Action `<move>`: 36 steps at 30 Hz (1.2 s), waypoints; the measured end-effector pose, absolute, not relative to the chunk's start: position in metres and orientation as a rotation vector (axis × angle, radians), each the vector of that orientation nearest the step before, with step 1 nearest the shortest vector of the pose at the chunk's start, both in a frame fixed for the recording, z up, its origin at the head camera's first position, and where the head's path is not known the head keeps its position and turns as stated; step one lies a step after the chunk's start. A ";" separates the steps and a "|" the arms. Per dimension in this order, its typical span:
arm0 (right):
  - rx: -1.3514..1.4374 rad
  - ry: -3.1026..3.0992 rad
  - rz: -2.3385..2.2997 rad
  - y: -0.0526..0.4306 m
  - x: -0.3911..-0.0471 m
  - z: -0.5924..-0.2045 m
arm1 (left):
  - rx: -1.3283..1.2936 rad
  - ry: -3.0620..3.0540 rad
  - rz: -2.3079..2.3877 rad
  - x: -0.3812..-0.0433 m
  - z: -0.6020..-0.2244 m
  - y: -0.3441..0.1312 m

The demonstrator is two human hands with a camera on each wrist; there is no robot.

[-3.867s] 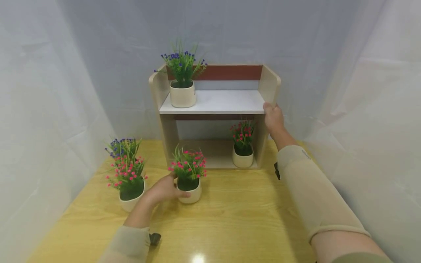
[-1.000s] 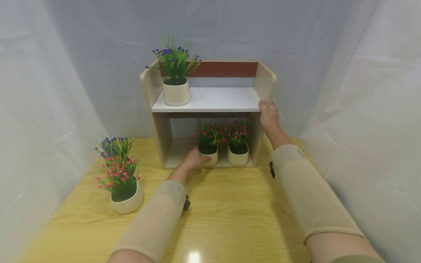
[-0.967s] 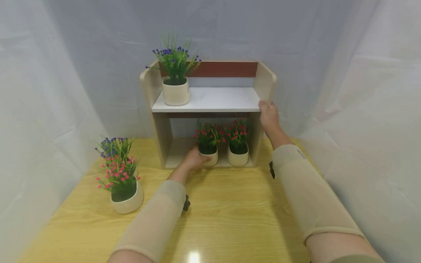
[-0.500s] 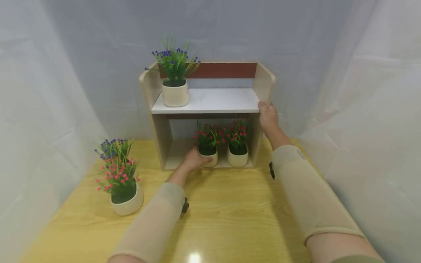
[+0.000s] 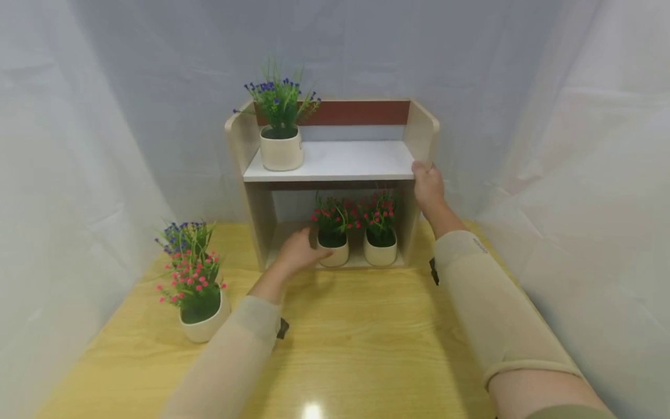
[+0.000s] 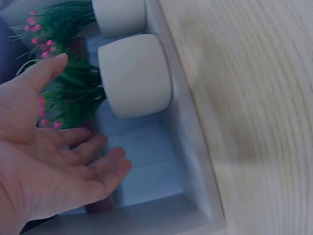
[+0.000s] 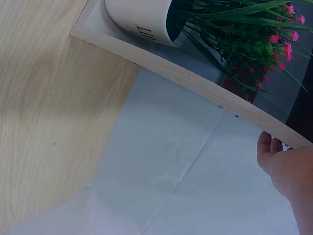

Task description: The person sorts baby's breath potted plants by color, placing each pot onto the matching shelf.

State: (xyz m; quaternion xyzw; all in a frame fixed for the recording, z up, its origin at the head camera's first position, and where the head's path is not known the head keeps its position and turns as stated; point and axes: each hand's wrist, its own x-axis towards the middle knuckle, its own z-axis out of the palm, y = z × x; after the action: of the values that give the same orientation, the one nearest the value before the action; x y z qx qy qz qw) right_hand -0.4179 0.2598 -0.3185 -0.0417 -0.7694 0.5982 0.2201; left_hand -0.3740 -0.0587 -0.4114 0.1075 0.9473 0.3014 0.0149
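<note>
My left hand [image 5: 299, 254] is beside a potted plant with pink flowers [image 5: 333, 252] on the lower shelf. In the left wrist view, its fingers are spread and apart from the white pot [image 6: 137, 76]. Another pink-flowered potted plant [image 5: 380, 253] stands to the right of it on the same shelf. My right hand [image 5: 429, 187] grips the right side panel of the small two-tier shelf [image 5: 361, 160]; the right wrist view shows fingers curled at the panel's edge [image 7: 205, 89]. A potted plant with blue-purple flowers [image 5: 281, 152] sits at the left of the upper shelf.
On the left of the wooden table [image 5: 356, 337] stands a potted plant with pink flowers [image 5: 204, 326]. Behind it is one with blue-purple flowers [image 5: 183, 235], its pot mostly hidden. Pale sheeting [image 5: 471, 87] surrounds the table at the back and sides.
The left hand carried a pink-flowered pot from the table onto the lower shelf, then let go and drew back slightly leftward. The right hand stays on the side panel.
</note>
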 end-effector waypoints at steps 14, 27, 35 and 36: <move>-0.115 -2.128 1.648 0.258 -0.415 -0.320 | 0.357 2.942 0.939 -0.346 -0.385 -0.093; -0.118 -2.129 1.648 0.259 -0.418 -0.318 | 0.331 2.907 0.887 -0.294 -0.336 -0.148; -0.122 -2.151 1.656 0.260 -0.416 -0.317 | 0.245 3.079 0.782 -0.275 -0.330 -0.189; -0.125 -2.152 1.652 0.259 -0.416 -0.317 | 0.232 3.090 0.782 -0.273 -0.330 -0.194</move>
State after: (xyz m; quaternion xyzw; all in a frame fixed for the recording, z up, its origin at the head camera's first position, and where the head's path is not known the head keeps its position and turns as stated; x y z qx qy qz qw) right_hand -0.4155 0.2594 -0.3172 -0.0450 -0.7744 0.5945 0.2115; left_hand -0.2730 -0.1939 -0.3301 0.0725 0.9665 0.2446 -0.0270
